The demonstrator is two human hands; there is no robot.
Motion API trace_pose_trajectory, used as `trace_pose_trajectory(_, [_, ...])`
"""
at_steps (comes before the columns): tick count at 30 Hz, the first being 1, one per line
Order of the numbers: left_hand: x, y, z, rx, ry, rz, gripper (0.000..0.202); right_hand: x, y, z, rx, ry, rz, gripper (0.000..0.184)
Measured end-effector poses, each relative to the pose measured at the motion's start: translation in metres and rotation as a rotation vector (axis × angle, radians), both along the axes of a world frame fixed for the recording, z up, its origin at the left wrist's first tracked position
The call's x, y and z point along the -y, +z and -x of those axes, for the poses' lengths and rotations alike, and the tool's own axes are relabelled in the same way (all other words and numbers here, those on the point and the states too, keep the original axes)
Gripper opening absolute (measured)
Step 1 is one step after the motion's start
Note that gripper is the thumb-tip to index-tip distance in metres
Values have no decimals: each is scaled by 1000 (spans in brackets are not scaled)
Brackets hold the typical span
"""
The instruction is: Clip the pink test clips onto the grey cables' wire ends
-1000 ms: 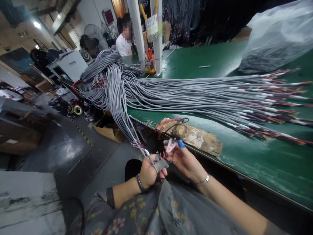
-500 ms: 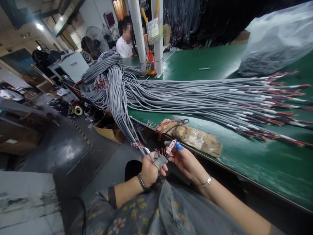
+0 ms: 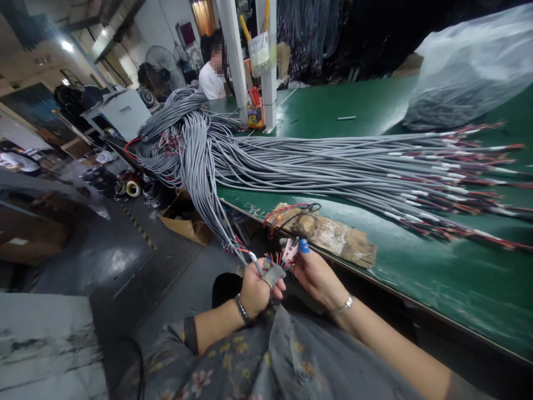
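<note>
My left hand is closed round the end of a grey cable, thumb wrapped in grey tape; thin coloured wires fan out above the fist. My right hand is closed on a small pink tool held against those wires, with a blue cap on one fingertip. The cable runs up to a large bundle of grey cables that lies across the green table and hangs over its near edge.
A taped cardboard piece with red and black wires sits at the table edge. A big plastic bag lies far right. White posts, a cardboard box on the floor, and a seated person are beyond.
My right hand with the pink tool has shifted slightly closer to the wire ends. The left hand has hardly moved.
</note>
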State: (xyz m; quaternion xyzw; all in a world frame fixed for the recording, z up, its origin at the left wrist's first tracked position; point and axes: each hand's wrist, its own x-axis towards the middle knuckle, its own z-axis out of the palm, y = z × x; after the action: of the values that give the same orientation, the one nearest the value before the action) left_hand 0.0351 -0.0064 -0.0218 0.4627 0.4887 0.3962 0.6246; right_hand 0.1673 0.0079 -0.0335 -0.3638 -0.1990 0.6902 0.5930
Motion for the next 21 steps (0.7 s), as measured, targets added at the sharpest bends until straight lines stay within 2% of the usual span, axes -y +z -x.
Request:
trace_pose_trajectory(6, [1, 0, 1, -51, -16, -8, 42, -1, 2, 3, -65, -50, 35, 47])
trace_pose_trajectory(11, [4, 1, 5, -59, -15, -22, 43, 12, 1, -3, -48, 142, 5, 58])
trace_pose_trajectory(15, [7, 5, 8, -82, -32, -20, 45, 29, -4, -4, 107, 208, -73, 43])
trace_pose_trajectory(21, [8, 5, 10, -115, -84, -48, 45, 35, -2, 1, 235, 151, -84, 35])
